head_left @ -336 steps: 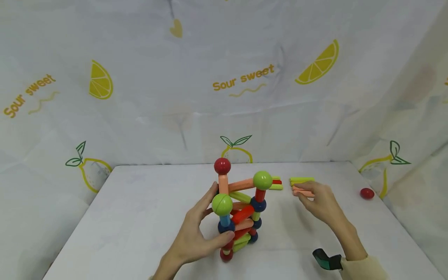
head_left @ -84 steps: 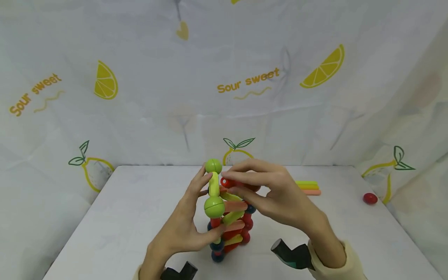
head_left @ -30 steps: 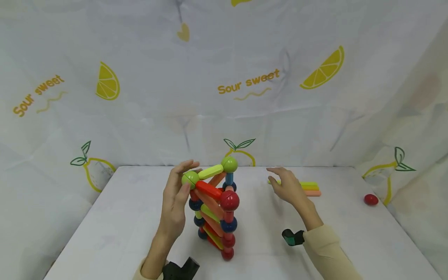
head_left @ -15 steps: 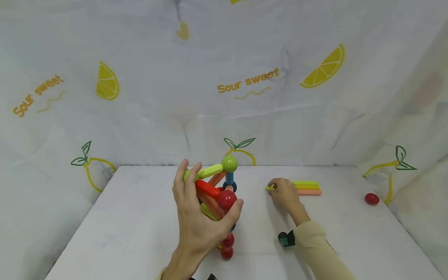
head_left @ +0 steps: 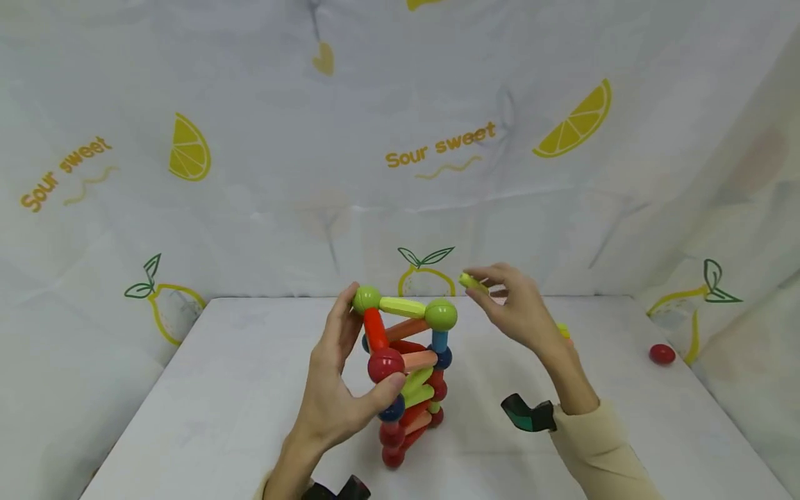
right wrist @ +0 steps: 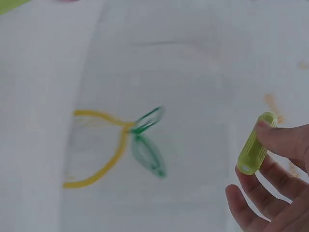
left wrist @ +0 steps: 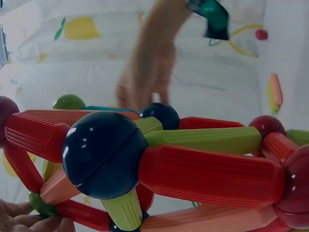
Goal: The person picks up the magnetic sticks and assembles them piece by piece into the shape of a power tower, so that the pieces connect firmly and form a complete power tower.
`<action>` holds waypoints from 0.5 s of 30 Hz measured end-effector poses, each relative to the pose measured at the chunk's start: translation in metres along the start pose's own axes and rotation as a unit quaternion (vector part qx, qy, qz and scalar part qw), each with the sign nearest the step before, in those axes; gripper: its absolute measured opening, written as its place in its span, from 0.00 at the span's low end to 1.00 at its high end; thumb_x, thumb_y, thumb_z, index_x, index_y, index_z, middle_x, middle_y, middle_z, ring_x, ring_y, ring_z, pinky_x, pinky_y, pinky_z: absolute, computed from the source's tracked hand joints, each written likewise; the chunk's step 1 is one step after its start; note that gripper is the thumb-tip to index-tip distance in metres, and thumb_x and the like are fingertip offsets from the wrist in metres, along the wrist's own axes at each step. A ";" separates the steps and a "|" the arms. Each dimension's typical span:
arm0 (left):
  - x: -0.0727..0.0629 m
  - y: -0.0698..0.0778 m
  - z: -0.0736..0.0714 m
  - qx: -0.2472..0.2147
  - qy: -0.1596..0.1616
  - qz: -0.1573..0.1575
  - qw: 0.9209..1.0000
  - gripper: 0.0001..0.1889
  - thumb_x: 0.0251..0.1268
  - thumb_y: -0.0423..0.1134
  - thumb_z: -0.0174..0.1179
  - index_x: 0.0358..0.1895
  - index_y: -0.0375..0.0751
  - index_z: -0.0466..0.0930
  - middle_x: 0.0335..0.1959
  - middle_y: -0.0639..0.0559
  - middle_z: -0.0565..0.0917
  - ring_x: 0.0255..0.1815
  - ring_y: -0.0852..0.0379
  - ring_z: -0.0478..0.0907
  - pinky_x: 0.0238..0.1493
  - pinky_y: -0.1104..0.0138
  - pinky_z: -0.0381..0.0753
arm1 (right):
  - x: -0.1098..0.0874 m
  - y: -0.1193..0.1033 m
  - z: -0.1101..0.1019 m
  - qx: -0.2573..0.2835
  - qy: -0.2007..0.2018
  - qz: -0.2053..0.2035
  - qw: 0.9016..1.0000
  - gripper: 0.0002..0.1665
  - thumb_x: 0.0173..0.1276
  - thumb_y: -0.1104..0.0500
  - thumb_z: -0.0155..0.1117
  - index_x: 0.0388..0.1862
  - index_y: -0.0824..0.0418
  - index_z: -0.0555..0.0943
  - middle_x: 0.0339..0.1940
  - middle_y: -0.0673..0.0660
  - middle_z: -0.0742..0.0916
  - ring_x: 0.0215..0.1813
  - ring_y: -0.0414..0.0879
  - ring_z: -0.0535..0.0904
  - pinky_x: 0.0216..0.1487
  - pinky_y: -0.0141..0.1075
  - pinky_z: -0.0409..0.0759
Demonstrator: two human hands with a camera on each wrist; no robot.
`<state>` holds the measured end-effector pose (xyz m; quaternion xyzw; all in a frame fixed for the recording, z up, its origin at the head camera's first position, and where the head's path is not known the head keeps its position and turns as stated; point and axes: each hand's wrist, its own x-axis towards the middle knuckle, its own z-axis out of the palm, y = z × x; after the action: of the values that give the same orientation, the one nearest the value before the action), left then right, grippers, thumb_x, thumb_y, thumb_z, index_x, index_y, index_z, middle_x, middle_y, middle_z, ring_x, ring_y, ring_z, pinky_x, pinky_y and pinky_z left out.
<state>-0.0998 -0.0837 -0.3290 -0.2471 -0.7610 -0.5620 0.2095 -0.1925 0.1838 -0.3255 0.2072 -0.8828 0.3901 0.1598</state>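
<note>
A tower of magnetic rods and balls [head_left: 420, 361] stands upright on the table, with green balls and one red ball [head_left: 385, 364] at its top corners. Around its left side my left hand [head_left: 331, 396] grips it, thumb by the red ball and fingers up at a green ball [head_left: 367, 299]. My right hand [head_left: 515, 305] is raised to the right of the tower, apart from it, pinching a yellow-green magnetic rod [right wrist: 253, 145] between thumb and fingers. The left wrist view shows the tower close up, a dark blue ball [left wrist: 104, 154] in front.
Behind my right forearm, a few loose rods [head_left: 563, 330] lie on the white table [head_left: 219, 389], mostly hidden. Farther right is a loose red ball [head_left: 662, 354]. A lemon-printed curtain [head_left: 281, 229] hangs behind the table.
My right hand has taken a yellow-green rod from the table and lifted it. My left hand has turned the tower, so its red top ball now faces front left. Earlier, a red rod was added on top.
</note>
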 end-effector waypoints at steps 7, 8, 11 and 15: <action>0.005 -0.013 -0.006 -0.064 -0.074 0.010 0.995 0.47 0.63 0.47 0.63 0.83 0.45 0.50 0.81 0.46 0.63 0.80 0.45 0.65 0.73 0.48 0.69 | -0.017 -0.096 -0.038 0.060 0.023 -0.175 0.982 0.24 0.61 0.71 0.74 0.56 0.57 0.86 0.48 0.50 0.89 0.48 0.35 0.81 0.51 0.24 0.81; 0.005 -0.015 -0.007 -0.069 -0.084 0.012 0.994 0.46 0.64 0.47 0.62 0.83 0.45 0.49 0.81 0.46 0.62 0.80 0.44 0.65 0.74 0.49 0.69 | -0.020 -0.103 -0.038 0.066 0.009 -0.195 0.979 0.25 0.60 0.71 0.74 0.56 0.57 0.87 0.47 0.49 0.89 0.47 0.36 0.81 0.50 0.26 0.82; 0.009 -0.022 -0.009 -0.085 -0.111 0.015 0.990 0.46 0.66 0.48 0.60 0.83 0.45 0.47 0.82 0.44 0.60 0.81 0.43 0.63 0.77 0.56 0.66 | -0.029 -0.116 -0.036 0.076 -0.037 -0.226 0.970 0.27 0.58 0.71 0.76 0.57 0.56 0.87 0.47 0.48 0.89 0.44 0.36 0.81 0.45 0.26 0.83; 0.014 -0.028 -0.010 -0.101 -0.133 0.017 0.986 0.45 0.67 0.49 0.59 0.83 0.43 0.47 0.83 0.43 0.59 0.80 0.43 0.63 0.77 0.69 0.65 | -0.034 -0.119 -0.031 0.046 -0.076 -0.231 0.969 0.26 0.59 0.69 0.76 0.57 0.54 0.87 0.47 0.48 0.88 0.43 0.36 0.81 0.40 0.27 0.84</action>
<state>-0.1272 -0.0981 -0.3389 -0.3525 -0.7172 -0.5945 0.0894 -0.1013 0.1432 -0.2464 0.4418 -0.8017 0.3658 0.1680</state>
